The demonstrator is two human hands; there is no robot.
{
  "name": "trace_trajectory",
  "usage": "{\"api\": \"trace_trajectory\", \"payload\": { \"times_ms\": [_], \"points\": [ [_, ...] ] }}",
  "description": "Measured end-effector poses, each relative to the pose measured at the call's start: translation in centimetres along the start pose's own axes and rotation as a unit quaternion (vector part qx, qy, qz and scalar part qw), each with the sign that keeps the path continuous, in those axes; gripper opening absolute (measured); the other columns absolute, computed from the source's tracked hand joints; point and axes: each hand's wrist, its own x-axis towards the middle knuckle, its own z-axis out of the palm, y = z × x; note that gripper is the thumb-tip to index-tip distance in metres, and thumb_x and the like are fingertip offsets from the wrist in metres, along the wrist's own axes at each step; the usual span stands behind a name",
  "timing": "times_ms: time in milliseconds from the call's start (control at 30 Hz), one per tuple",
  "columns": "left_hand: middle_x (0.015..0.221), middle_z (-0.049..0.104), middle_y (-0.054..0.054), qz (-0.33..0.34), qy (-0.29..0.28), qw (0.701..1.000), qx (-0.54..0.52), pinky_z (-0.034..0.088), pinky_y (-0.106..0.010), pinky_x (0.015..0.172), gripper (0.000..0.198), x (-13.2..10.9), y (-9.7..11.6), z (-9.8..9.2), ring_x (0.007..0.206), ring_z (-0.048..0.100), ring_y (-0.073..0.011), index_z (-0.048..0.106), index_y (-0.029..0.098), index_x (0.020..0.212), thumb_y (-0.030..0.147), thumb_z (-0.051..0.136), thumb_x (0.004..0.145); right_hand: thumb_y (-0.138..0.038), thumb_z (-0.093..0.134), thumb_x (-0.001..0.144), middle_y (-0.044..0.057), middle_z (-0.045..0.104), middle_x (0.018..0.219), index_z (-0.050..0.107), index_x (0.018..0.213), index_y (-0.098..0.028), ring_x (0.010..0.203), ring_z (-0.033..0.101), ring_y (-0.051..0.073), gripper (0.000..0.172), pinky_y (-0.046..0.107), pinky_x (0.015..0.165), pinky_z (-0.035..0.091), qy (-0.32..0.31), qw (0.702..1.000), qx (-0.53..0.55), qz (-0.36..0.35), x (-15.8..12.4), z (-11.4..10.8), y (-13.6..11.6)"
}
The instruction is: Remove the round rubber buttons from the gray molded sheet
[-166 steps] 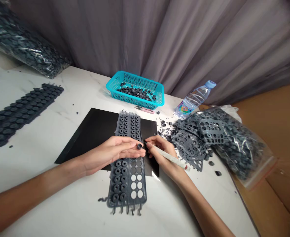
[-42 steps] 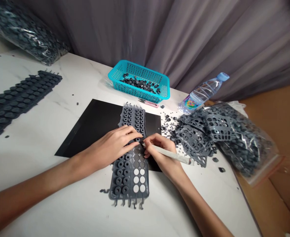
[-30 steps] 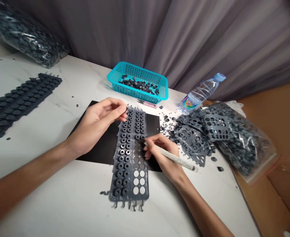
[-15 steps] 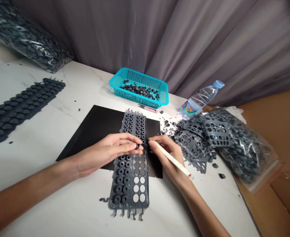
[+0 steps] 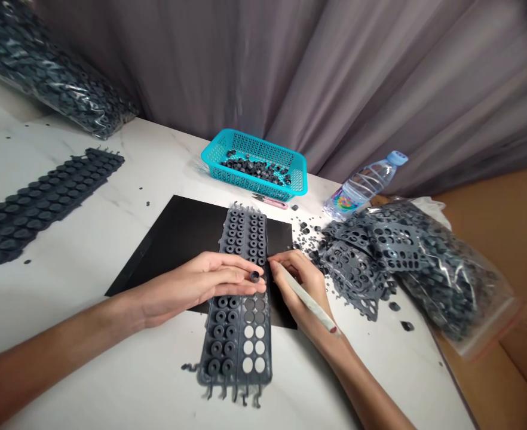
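Observation:
A dark grey rubber sheet (image 5: pixel 236 379) with rows of small round moulded parts lies lengthwise before me. The right columns of its near half are open holes, showing white table or black board beneath. My left hand (image 5: pixel 214 276) reaches across the sheet's middle from the left, its fingers nearly straight. At its fingertips it holds a small black rubber cap (image 5: pixel 255 276), hollow side showing. My right hand (image 5: pixel 303 280), beside the sheet's right edge, grips a white pen-shaped tool (image 5: pixel 309 303) with a reddish back end. The tool's front tip is hidden by the fingers.
Under the sheet lies a black board (image 5: pixel 169 239). Behind stand a turquoise basket (image 5: pixel 254 186) of small parts and pink-handled snips (image 5: pixel 272 202). Rightward are a water bottle (image 5: pixel 362 185), punched-out sheets (image 5: pixel 353 269) and a plastic bag (image 5: pixel 460 286). Another sheet (image 5: pixel 43 203) lies left, below a filled bag (image 5: pixel 66 77).
My left fingers have straightened, and the small cap now shows more fully at their tips. The right hand has shifted slightly left with the tool. The whole view has shifted slightly downward.

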Motion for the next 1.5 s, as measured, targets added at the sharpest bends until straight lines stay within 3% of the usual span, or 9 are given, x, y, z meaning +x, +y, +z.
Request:
{"api": "trace_trajectory", "payload": {
  "times_ms": [267, 533, 600, 767, 867, 967, 1067, 1233, 1500],
  "points": [
    [0.127, 0.076, -0.011, -0.003, 0.013, 0.999, 0.034, 0.048, -0.036, 0.116, 0.041, -0.1, 0.5, 0.3, 0.13, 0.066, -0.0253, 0.071, 0.018, 0.13, 0.04, 0.073, 0.095, -0.029, 0.06, 0.104, 0.005, 0.065, 0.093, 0.071, 0.1, -0.019, 0.08, 0.063, 0.018, 0.015, 0.029, 0.074, 0.051, 0.007, 1.0, -0.012, -0.019, 0.0, 0.1, 0.1],
    [0.12, 0.079, -0.008, 0.006, 0.036, 0.996, 0.083, 0.047, -0.036, 0.115, 0.04, 0.4, 0.0, 0.1, 0.123, 0.07, -0.0242, 0.074, 0.022, 0.125, 0.04, 0.079, 0.09, -0.023, 0.061, 0.104, 0.006, 0.064, 0.102, 0.068, 0.108, -0.02, 0.086, 0.064, 0.018, 0.01, 0.03, 0.08, 0.054, 0.008, 0.997, -0.044, -0.059, -0.3, 0.2, 0.3],
    [0.119, 0.079, -0.008, 0.007, 0.042, 0.995, 0.09, 0.047, -0.036, 0.114, 0.041, 0.4, -0.1, 0.1, 0.123, 0.07, -0.0239, 0.074, 0.023, 0.126, 0.042, 0.079, 0.09, -0.021, 0.057, 0.105, 0.008, 0.061, 0.11, 0.065, 0.121, -0.021, 0.094, 0.064, 0.02, 0.017, 0.033, 0.087, 0.055, -0.005, 0.993, -0.083, -0.081, -0.4, 0.1, 0.5],
    [0.12, 0.079, -0.007, 0.044, 0.064, 0.991, 0.11, 0.053, -0.033, 0.105, 0.038, 0.5, -0.3, 0.1, 0.118, 0.071, -0.0228, 0.075, 0.023, 0.127, 0.046, 0.07, 0.096, -0.009, 0.041, 0.107, 0.013, 0.054, 0.132, 0.047, 0.151, -0.025, 0.12, 0.057, 0.026, 0.047, 0.043, 0.1, 0.053, -0.109, 0.969, -0.178, -0.135, -0.8, -0.4, 0.5],
    [0.119, 0.079, -0.006, 0.073, 0.089, 0.986, 0.118, 0.053, -0.031, 0.105, 0.036, 0.7, -0.3, -0.1, 0.12, 0.07, -0.0219, 0.074, 0.023, 0.128, 0.041, 0.069, 0.097, -0.008, 0.041, 0.107, 0.013, 0.057, 0.125, 0.047, 0.151, -0.024, 0.114, 0.057, 0.026, 0.048, 0.043, 0.098, 0.054, -0.082, 0.963, -0.203, -0.16, -0.7, -0.5, -0.1],
    [0.121, 0.078, -0.005, 0.09, 0.11, 0.981, 0.129, 0.053, -0.031, 0.105, 0.031, 0.9, -0.4, -0.4, 0.117, 0.071, -0.0211, 0.076, 0.023, 0.125, 0.035, 0.069, 0.097, -0.009, 0.043, 0.105, 0.012, 0.06, 0.118, 0.053, 0.143, -0.02, 0.109, 0.058, 0.027, 0.041, 0.043, 0.096, 0.054, -0.021, 0.963, -0.23, -0.137, 1.0, -0.5, -0.3],
    [0.123, 0.078, -0.003, 0.104, 0.116, 0.979, 0.129, 0.052, -0.031, 0.107, 0.029, 0.9, -0.3, -0.6, 0.118, 0.07, -0.0205, 0.076, 0.024, 0.123, 0.032, 0.069, 0.096, -0.009, 0.043, 0.103, 0.014, 0.061, 0.12, 0.059, 0.133, -0.016, 0.114, 0.054, 0.031, 0.035, 0.046, 0.099, 0.051, -0.034, 0.943, -0.299, -0.144, 4.6, -0.3, 0.7],
    [0.124, 0.078, -0.004, 0.12, 0.128, 0.978, 0.111, 0.052, -0.033, 0.11, 0.027, 0.8, -0.1, -0.5, 0.121, 0.07, -0.0212, 0.078, 0.024, 0.12, 0.027, 0.069, 0.095, -0.008, 0.039, 0.103, 0.021, 0.057, 0.134, 0.056, 0.137, -0.007, 0.118, 0.05, 0.033, 0.038, 0.048, 0.103, 0.045, -0.028, 0.896, -0.418, -0.149, 10.6, 0.6, 3.9],
    [0.121, 0.079, -0.005, 0.149, 0.108, 0.979, 0.082, 0.052, -0.033, 0.112, 0.026, 0.5, 0.5, 0.1, 0.119, 0.072, -0.0215, 0.079, 0.02, 0.117, 0.026, 0.075, 0.092, -0.022, 0.043, 0.108, 0.019, 0.06, 0.113, 0.064, 0.116, -0.011, 0.105, 0.049, 0.034, 0.025, 0.045, 0.092, 0.043, 0.007, 0.875, -0.471, -0.112, 12.2, 1.7, 5.5]
  ]
}}
